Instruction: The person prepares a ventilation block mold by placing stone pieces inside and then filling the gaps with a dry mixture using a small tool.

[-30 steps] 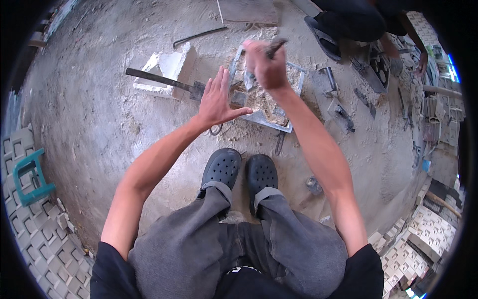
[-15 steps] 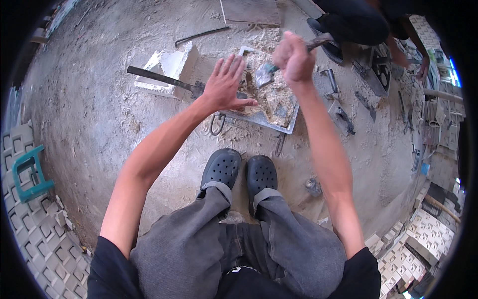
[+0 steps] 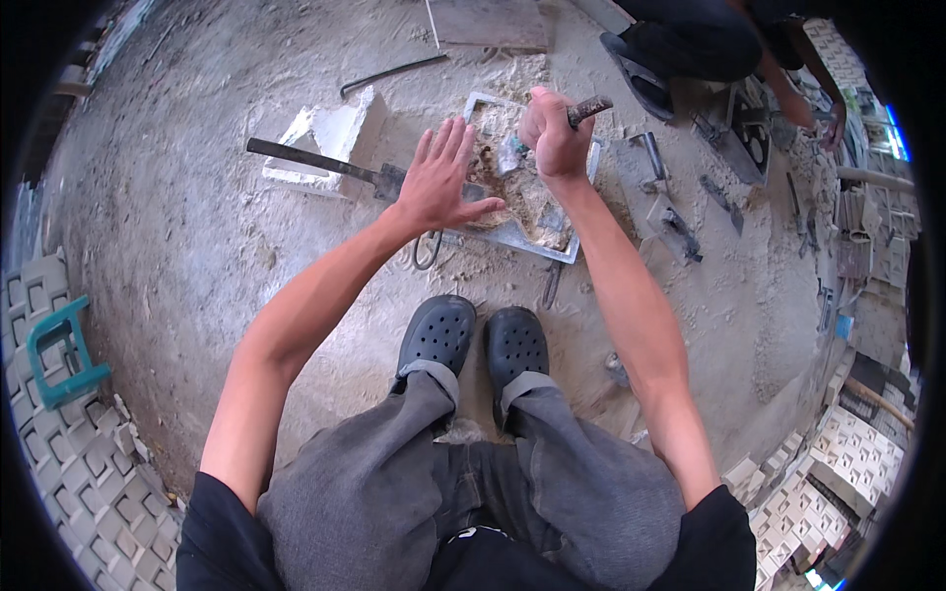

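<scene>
My left hand (image 3: 439,177) is spread flat, palm down, over the left side of a grey metal mould frame (image 3: 567,253) filled with sandy, crumbly material (image 3: 527,202). Beneath that hand runs a long dark bar tool (image 3: 305,155) with a wider grey metal end; the fingers are not wrapped round it. My right hand (image 3: 557,143) is closed on a short-handled tool (image 3: 591,109), whose brown handle end sticks up past the fist. Its pale grey and teal lower part is mostly hidden behind the fist, above the sandy fill.
A broken white block (image 3: 340,128) and a bent rod (image 3: 394,74) lie beyond the left hand. A trowel (image 3: 675,229) and other tools are to the right. Another person (image 3: 695,49) crouches at far right. A teal stool (image 3: 64,350) stands at far left.
My right hand has moved left and slightly down with the short-handled tool, whose handle has swung more upright. My left hand stays spread, shifted a little in the picture.
</scene>
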Tool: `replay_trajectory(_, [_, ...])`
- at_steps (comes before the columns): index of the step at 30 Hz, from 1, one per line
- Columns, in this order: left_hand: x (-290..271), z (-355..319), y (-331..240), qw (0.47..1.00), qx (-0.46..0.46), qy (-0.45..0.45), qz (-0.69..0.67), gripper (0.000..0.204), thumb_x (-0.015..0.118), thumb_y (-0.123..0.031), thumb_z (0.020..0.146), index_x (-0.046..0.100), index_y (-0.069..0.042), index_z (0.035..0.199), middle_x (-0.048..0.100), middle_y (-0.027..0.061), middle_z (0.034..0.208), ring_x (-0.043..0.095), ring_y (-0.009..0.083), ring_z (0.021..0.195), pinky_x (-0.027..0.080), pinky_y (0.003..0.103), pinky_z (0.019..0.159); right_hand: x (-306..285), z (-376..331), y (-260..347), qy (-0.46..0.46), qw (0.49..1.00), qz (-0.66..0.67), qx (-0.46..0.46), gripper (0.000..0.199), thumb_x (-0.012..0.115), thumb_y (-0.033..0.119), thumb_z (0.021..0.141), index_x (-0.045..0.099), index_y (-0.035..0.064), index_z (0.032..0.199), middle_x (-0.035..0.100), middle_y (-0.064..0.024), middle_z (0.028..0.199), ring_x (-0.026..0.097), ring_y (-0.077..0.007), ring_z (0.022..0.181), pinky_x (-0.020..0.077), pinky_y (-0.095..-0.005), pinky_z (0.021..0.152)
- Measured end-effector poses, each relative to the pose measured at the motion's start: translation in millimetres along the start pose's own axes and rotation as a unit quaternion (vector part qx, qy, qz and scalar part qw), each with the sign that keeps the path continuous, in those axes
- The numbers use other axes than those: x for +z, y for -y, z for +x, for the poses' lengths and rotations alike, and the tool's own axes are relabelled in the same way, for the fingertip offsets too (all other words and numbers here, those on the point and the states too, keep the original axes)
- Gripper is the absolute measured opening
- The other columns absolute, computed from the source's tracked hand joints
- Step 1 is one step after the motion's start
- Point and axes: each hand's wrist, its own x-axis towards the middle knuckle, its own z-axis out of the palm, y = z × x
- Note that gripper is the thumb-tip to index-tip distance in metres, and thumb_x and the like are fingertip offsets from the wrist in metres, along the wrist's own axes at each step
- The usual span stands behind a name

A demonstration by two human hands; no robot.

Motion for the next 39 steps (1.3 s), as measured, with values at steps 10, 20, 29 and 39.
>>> replay_trajectory(10, [2, 3, -8, 0.998, 0.007, 0.052, 0.029, 0.133, 0.049, -0.092, 0.076, 0.018, 0.008, 0.157, 0.014, 0.0257, 0.166, 0.007, 0.0349, 0.157, 0.005, 0.048, 0.127, 13, -4, 32, 0.016, 0.998, -0.032, -0.044, 0.049, 0.052, 0.017, 0.099, 0.034, 0.0131, 0.054, 0.031, 0.0035, 0.047, 0.027, -0.0096, 0.039, 0.0227, -0.0296, 0.041])
replay_trajectory(20, [15, -9, 1, 0.998, -0.039, 0.015, -0.05, 0.144, 0.055, -0.093, 0.07, 0.007, 0.01, 0.157, 0.01, 0.0307, 0.165, 0.003, 0.0396, 0.156, 0.007, 0.049, 0.126, -6, -6, -42, 0.042, 0.98, -0.174, -0.087, 0.045, 0.056, 0.02, 0.097, 0.049, 0.0059, 0.055, 0.045, 0.0025, 0.049, 0.04, -0.0068, 0.045, 0.0297, -0.0301, 0.044])
replay_trajectory(29, [4, -26, 6, 0.992, -0.072, 0.035, -0.1, 0.143, 0.066, -0.087, 0.068, 0.008, 0.011, 0.157, 0.019, 0.0284, 0.164, 0.016, 0.0372, 0.155, 0.015, 0.049, 0.126, 48, 2, 18, -0.002, 0.983, -0.149, -0.11, 0.047, 0.052, 0.021, 0.099, 0.045, 0.0138, 0.053, 0.043, 0.0022, 0.049, 0.038, -0.008, 0.04, 0.0286, -0.0282, 0.04])
replay_trajectory(39, [9, -21, 0, 0.989, -0.077, 0.039, -0.12, 0.146, 0.067, -0.088, 0.064, 0.009, 0.009, 0.157, 0.021, 0.0274, 0.163, 0.022, 0.0373, 0.153, 0.02, 0.05, 0.124, 23, 8, -8, -0.068, 0.984, -0.155, -0.055, 0.041, 0.059, 0.019, 0.098, 0.048, 0.0118, 0.058, 0.043, 0.0029, 0.05, 0.038, -0.0089, 0.04, 0.0291, -0.0287, 0.041])
